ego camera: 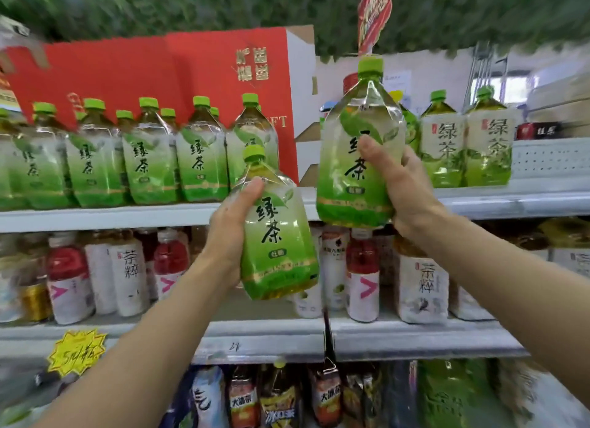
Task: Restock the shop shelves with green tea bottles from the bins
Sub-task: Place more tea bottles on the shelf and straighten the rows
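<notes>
The person stands before the shelves and holds one green tea bottle in each hand. The left hand (230, 217) grips the lower bottle (277, 236) round its body, with the thumb on the shoulder under the cap. The right hand (405, 188) grips the higher bottle (354, 159), thumb pressed on the label and fingers curled round the side.

Both bottles are upright with labels to the front, I think so that they face the customer like the row (143, 159) standing on the top shelf (95, 217). The higher bottle is at the level of this shelf, in front of the gap between the row and two pale-label bottles (443, 150). This gap seems to be the place to fill. The lower bottle hangs in front of the shelf edge.

The bins are not in view. The left fingers are hidden behind their bottle. How deep the gap goes I cannot tell, because the higher bottle stands before it and a red carton (159, 73) closes it behind. Toward the sides everything is blurred, and the small print on the labels is unreadable.
</notes>
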The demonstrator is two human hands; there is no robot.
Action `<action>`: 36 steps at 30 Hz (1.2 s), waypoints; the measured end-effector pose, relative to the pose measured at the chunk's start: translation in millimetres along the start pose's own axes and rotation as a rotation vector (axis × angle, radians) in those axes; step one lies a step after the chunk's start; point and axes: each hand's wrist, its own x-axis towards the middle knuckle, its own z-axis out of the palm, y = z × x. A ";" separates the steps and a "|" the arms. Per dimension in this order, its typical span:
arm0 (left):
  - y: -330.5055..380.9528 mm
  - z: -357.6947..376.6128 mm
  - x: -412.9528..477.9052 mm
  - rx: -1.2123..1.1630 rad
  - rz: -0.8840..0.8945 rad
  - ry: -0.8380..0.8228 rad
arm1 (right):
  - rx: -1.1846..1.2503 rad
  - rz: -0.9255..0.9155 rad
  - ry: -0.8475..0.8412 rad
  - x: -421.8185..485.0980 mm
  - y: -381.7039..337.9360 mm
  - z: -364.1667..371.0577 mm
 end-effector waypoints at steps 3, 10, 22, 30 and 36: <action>7.1 0.1 24.2 -0.048 0.067 0.056 | 0.036 -0.032 0.007 48.3 -7.0 26.2; 9.6 -3.7 63.4 -0.160 0.064 0.064 | -0.051 0.068 -0.006 130.5 31.9 58.1; 5.1 -22.7 80.7 -0.204 -0.002 -0.035 | -0.299 0.131 -0.184 162.4 78.4 62.2; 2.0 -25.4 84.1 -0.185 0.003 -0.064 | -0.654 -0.125 -0.145 173.0 76.5 68.1; 3.1 -22.2 81.9 -0.188 0.011 -0.030 | -0.686 -0.059 -0.114 174.0 79.2 80.4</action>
